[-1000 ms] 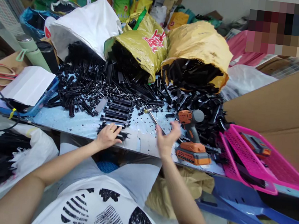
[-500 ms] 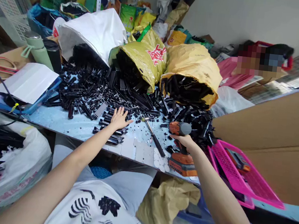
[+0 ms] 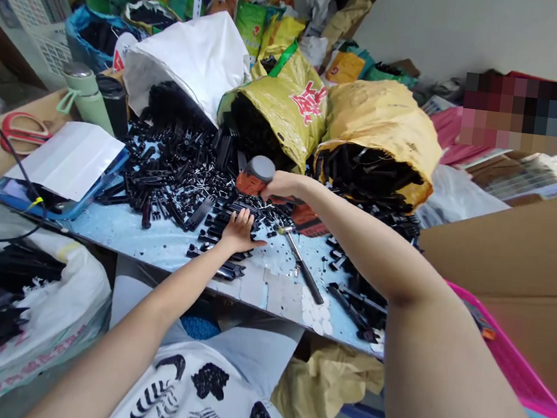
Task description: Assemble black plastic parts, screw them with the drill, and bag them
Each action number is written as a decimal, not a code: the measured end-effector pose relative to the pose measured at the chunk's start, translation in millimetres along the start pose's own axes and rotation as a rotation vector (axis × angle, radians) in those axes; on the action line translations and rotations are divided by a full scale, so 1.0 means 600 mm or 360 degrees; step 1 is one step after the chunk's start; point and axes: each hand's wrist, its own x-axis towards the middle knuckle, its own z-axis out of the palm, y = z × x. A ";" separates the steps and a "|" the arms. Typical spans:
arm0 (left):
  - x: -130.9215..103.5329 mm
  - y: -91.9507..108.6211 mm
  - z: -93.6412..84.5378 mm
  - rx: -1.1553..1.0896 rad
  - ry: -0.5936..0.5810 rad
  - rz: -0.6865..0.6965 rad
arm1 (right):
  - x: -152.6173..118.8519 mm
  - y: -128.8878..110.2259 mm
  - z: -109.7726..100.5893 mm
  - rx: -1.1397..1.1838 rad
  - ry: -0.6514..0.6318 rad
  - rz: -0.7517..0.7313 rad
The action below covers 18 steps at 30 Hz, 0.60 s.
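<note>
My right hand point(image 3: 284, 186) is closed round the handle of an orange and grey cordless drill point(image 3: 255, 176), raised over the table with its nose pointing down and left. The drill's tip is close above a row of black plastic parts point(image 3: 224, 270), and I cannot make out whether it touches them. Spread over that row, my left hand point(image 3: 239, 233) lies with its fingers stretched out, just below the drill. A hammer point(image 3: 305, 266) with a black handle rests on the table right of my left hand. Behind both hands is a heap of small black parts and screws point(image 3: 176, 174).
A white sack point(image 3: 190, 58), a yellow-green bag point(image 3: 279, 112) and an orange-yellow bag point(image 3: 379, 120) spill black parts at the back. At the left are red scissors point(image 3: 25, 133), a blue tray point(image 3: 72, 209) and a green flask point(image 3: 87, 97). A pink basket point(image 3: 530, 385) stands right.
My right hand has lifted the drill from the right side of the table and carried it left, over the row near my left hand. The left hand stays on the row.
</note>
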 end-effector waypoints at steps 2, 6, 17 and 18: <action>0.001 0.000 0.003 -0.0016 0.0007 -0.0008 | 0.023 -0.039 -0.013 -0.0118 -0.0100 -0.0064; 0.002 -0.002 0.008 -0.0051 -0.0009 0.0000 | 0.055 -0.070 -0.025 -0.0315 -0.0156 -0.0032; 0.003 -0.004 0.008 -0.0086 0.0089 0.0017 | 0.011 -0.090 -0.006 -0.0481 -0.0194 -0.0206; 0.005 -0.005 0.008 -0.0090 0.0101 0.0017 | 0.009 -0.093 -0.003 -0.0480 -0.0204 -0.0213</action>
